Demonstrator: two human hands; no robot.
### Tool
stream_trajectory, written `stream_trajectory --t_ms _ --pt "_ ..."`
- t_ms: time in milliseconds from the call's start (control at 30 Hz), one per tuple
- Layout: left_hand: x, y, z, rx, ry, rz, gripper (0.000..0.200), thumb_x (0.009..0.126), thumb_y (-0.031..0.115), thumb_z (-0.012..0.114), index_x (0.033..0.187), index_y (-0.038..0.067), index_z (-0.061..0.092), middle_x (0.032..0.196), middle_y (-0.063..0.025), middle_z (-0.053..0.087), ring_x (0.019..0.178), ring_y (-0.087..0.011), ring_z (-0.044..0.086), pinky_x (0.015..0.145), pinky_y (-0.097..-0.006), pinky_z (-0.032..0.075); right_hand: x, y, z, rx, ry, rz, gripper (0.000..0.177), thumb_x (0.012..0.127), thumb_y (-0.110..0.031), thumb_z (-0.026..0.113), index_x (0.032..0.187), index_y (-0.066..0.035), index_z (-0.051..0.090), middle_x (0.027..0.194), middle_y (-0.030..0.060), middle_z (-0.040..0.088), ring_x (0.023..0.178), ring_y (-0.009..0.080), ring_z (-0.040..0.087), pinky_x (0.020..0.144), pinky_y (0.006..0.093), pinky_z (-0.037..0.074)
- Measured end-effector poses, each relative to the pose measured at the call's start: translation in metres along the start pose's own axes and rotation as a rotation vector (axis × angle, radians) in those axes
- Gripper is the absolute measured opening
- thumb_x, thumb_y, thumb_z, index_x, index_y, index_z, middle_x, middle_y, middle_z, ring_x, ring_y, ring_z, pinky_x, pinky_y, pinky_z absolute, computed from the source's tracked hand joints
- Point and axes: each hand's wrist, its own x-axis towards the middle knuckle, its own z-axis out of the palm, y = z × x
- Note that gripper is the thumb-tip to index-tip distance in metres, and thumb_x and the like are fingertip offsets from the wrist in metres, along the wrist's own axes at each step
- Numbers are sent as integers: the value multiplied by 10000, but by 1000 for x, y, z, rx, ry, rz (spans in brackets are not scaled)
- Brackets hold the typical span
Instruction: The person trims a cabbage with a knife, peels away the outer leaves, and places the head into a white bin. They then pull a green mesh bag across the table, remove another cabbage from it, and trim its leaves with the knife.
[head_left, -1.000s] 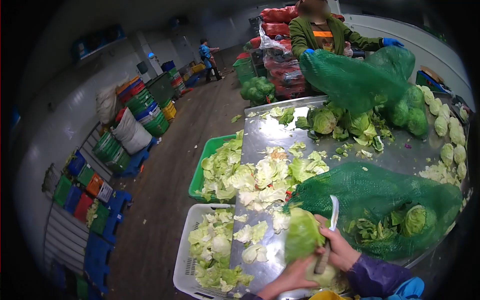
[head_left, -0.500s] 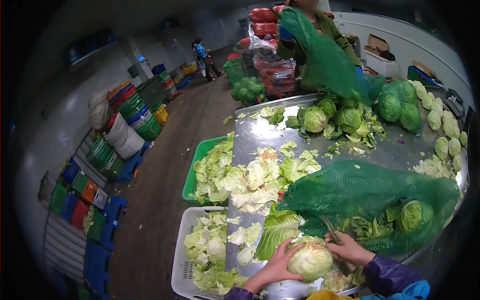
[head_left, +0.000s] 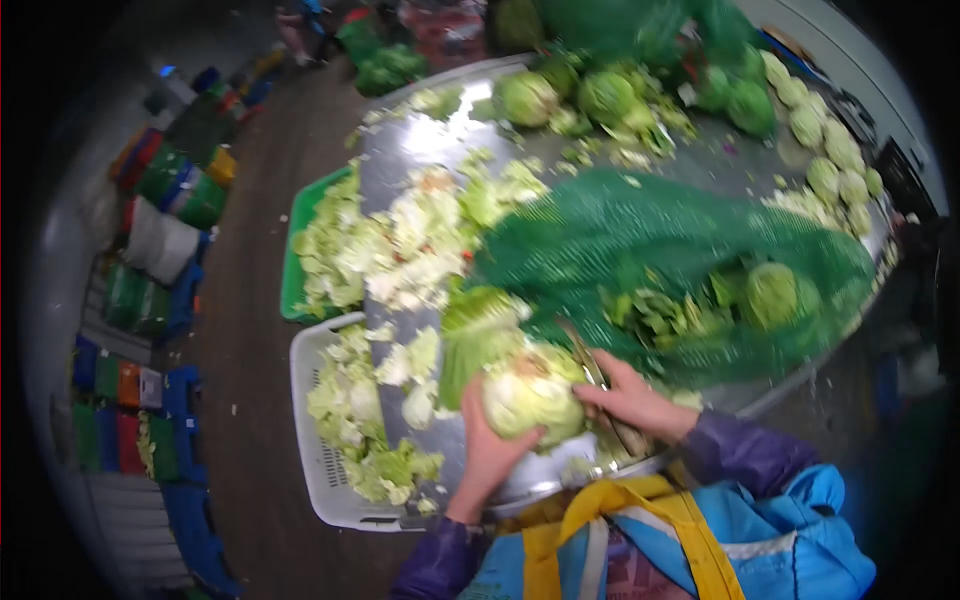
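My left hand [head_left: 490, 446] cups the left and near side of a pale cabbage [head_left: 530, 395], its thumb along the bottom. The cabbage has a brownish patch on top and rests near the table's front edge. In my right hand [head_left: 637, 402] is a knife [head_left: 583, 352], its blade pointing up and away; the fingertips reach the cabbage's right side. A large green outer leaf [head_left: 462, 355] lies just beyond my left hand. Behind both hands spreads a green mesh sack [head_left: 640, 225], with a whole cabbage [head_left: 772, 296] and loose leaves in its opening.
Loose leaves cover the left of the metal table [head_left: 385, 160]. A green crate [head_left: 291, 285] and a white basket [head_left: 308, 470], both full of leaves, stand along its left edge. More cabbages [head_left: 525, 98] lie at the back, and several trimmed heads [head_left: 825, 178] line the right edge.
The view has tilted down, so the scene sits higher and further left. My left hand still holds the cabbage, which now shows its brownish patch more toward the top. The knife stays in my right hand.
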Motion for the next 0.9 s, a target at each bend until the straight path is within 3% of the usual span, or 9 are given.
stream_trajectory --t_ms 67,133,233,400,467,500,533,600,900 --pt "3 -8 -3 -72 -42 -34 1034 581 242 839 1389 6 238 1308 -223 331 1233 -343 364 1039 -434 326 -5 5 -2 -25 61 -42 606 850 -209 630 1335 -3 330 789 36 577 607 71 526 490 224 427" --pt "10 -7 -4 -130 -47 -32 1033 580 236 835 1391 8 237 1306 -222 334 1226 -340 369 1038 -431 327 -19 7 0 -16 71 -67 518 860 -115 589 1301 17 351 823 53 578 625 89 542 496 228 446" --pt "13 3 -2 -56 -49 -20 1037 586 242 831 1394 2 227 1306 -220 339 1232 -336 367 1036 -430 328 -44 29 12 371 -5 -174 359 880 9 491 1224 47 393 849 53 576 582 93 534 479 213 455" --pt "21 16 4 101 -33 3 1072 580 263 836 1387 -46 202 1316 -225 334 1239 -346 353 1057 -423 292 -58 53 12 -122 -136 -247 429 893 -47 505 1308 -84 405 864 63 590 554 114 545 498 256 449" --pt "26 25 9 166 -36 13 1074 577 271 839 1381 -52 205 1319 -230 330 1238 -353 350 1058 -424 288 -50 37 1 -668 79 -672 455 841 -36 559 1280 -53 441 1026 149 565 851 289 607 690 341 508" --pt "27 29 12 228 -31 24 1076 573 278 843 1376 -58 208 1321 -235 327 1237 -360 347 1059 -425 284 -46 28 -7 -798 53 -601 510 822 -71 583 1306 -93 424 951 153 550 769 320 613 578 353 497" --pt "27 31 15 226 -36 28 1076 573 278 843 1376 -58 208 1321 -235 327 1237 -360 347 1059 -425 284 -41 22 -12 -799 60 -599 510 822 -71 583 1306 -93 424 951 153 550 769 320 613 578 353 497" --pt "29 35 21 278 -40 36 1065 572 294 844 1362 -63 224 1321 -242 324 1236 -374 340 1052 -437 288 -34 11 -18 -1242 150 -497 560 806 -113 607 1328 -127 405 833 111 517 650 280 615 478 373 459" --pt "32 44 40 481 1 184 997 578 336 825 1316 -66 288 1289 -242 348 1202 -385 358 1022 -460 307 11 29 -46 -1412 213 -699 176 775 -91 544 904 -42 436 661 91 507 517 253 589 401 366 446"
